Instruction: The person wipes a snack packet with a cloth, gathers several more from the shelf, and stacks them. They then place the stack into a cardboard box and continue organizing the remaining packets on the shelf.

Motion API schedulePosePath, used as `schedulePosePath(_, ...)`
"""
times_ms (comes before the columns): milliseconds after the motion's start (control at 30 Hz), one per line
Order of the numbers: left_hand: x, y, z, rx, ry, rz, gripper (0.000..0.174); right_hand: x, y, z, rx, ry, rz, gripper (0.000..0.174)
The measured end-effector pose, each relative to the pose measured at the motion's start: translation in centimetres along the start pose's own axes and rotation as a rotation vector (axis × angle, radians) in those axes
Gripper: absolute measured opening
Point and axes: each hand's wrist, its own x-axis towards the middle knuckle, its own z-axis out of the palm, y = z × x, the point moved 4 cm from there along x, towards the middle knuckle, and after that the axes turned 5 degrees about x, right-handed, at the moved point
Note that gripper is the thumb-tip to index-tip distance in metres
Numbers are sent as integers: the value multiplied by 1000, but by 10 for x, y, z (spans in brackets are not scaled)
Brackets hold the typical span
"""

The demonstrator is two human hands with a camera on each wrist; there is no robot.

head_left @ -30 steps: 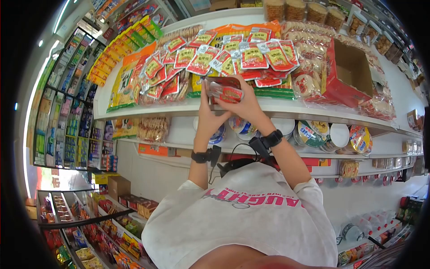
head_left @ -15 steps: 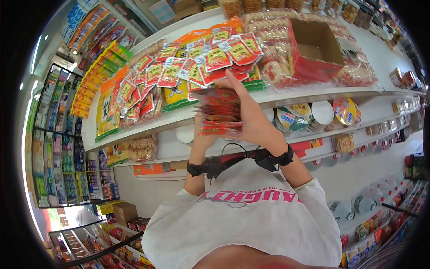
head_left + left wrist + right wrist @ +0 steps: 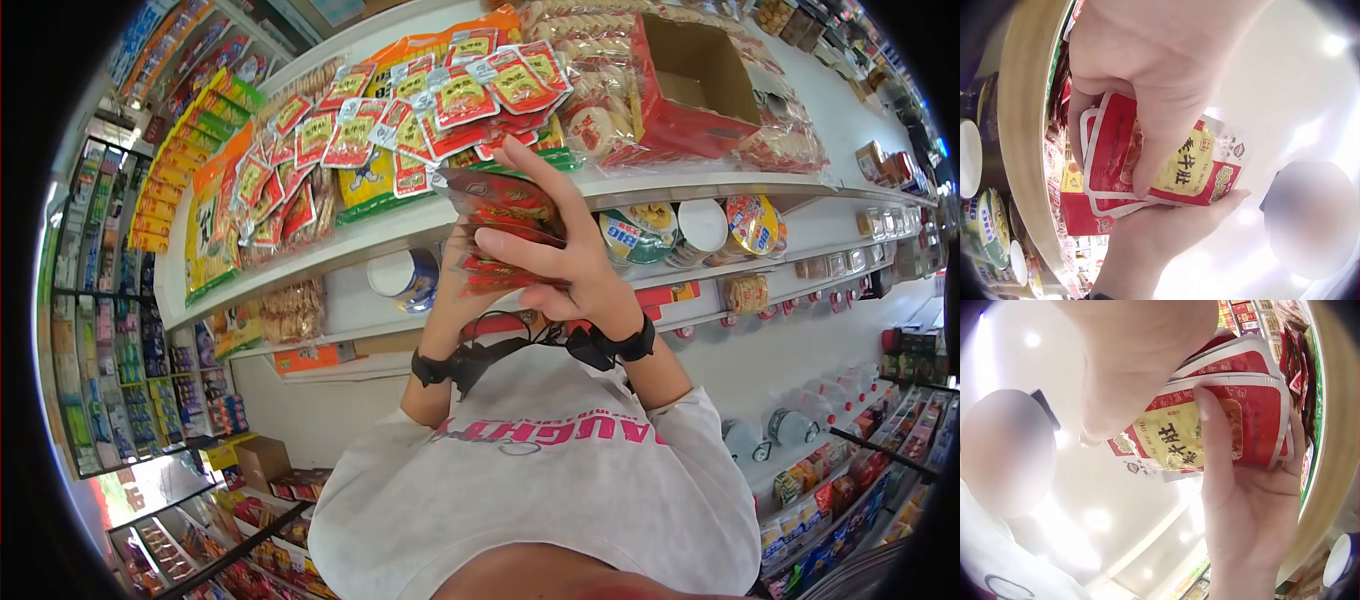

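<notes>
Between the hands is a stack of red and yellow snack packets, its edges unevenly fanned. My left hand grips the stack from the left; in the left wrist view its thumb lies across the front packet. My right hand touches the stack from the right with fairly straight, spread fingers. In the right wrist view the right hand rests along one edge of the packets. Matching loose packets lie in a pile on the shelf beyond.
On the white shelf are large orange-yellow bags, clear-wrapped biscuits and an open red carton. Noodle bowls stand on the shelf below. Racks of goods line the left side.
The view has shifted, so the shelf appears further left. The stack has turned from edge-on and its packets now fan. My right hand's fingers have spread over its side.
</notes>
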Motion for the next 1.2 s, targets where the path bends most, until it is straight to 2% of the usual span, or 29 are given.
schedulePosePath(67, -2, 2, -4, -4, 15, -6, 73, 4, -6, 2, -35, 16, 0, 39)
schedulePosePath(100, -3, 2, -7, 7, 18, -33, 70, 5, -4, 6, 70, 96, 16, 38)
schedulePosePath(133, -4, 14, -9, 101, 1, 48, 72, 4, -2, 12, 173, 179, 38, 36)
schedulePosePath(167, -9, 13, -10, 108, 25, 12, 71, 1, 0, 17, 272, 266, 65, 34)
schedulePosePath(233, -16, 10, -12, 121, 56, -54, 69, -3, 2, 20, 131, 160, 60, 31)
schedulePosePath(367, -19, -5, -17, -69, 41, -63, 70, -8, 0, 28, -27, 53, 118, 39)
schedulePosePath(467, -22, -7, -21, 94, -36, -120, 74, -14, -2, 28, -134, -1, 161, 43)
schedulePosePath(567, -17, -14, -15, -60, -99, -32, 79, -14, -5, 18, -118, -24, 180, 40)
schedulePosePath(600, -20, -16, -14, 57, -134, -44, 66, -13, -6, 16, -90, -29, 179, 46)
schedulePosePath(700, -24, -25, 8, -991, -52, -523, 50, -19, -7, 11, -114, 14, 236, 70)
schedulePosePath(733, -19, -16, 11, -865, -87, -398, 49, -13, -15, -1, -126, 17, 227, 124)
schedulePosePath(800, -12, 7, 15, -606, -137, -138, 48, -19, -19, -11, 57, 191, 392, 143)
schedulePosePath(833, -9, 12, 18, -442, -165, -72, 49, -21, -19, -16, 157, 275, 468, 154)
schedulePosePath(867, -6, 17, 20, -278, -182, -4, 50, -26, -18, -21, 40, 166, 576, 160)
schedulePosePath(933, 5, 13, 26, 117, -225, 2, 55, -34, -13, -27, 229, 269, 676, 155)
schedulePosePath(967, 13, 14, 31, 125, -214, 7, 58, -38, -11, -30, 325, 322, 724, 152)
schedulePosePath(1033, 26, 19, 43, 138, -196, 11, 62, -41, -12, -43, 233, 369, 695, 139)
schedulePosePath(1067, 27, 23, 49, 128, -207, -108, 60, -42, -12, -49, 187, 391, 684, 132)
schedulePosePath(1167, 40, 36, 62, 249, -272, 87, 63, -35, -20, -70, -123, 213, 546, 108)
schedulePosePath(1200, 45, 36, 63, 221, -276, 76, 64, -30, -23, -73, -26, 241, 537, 103)
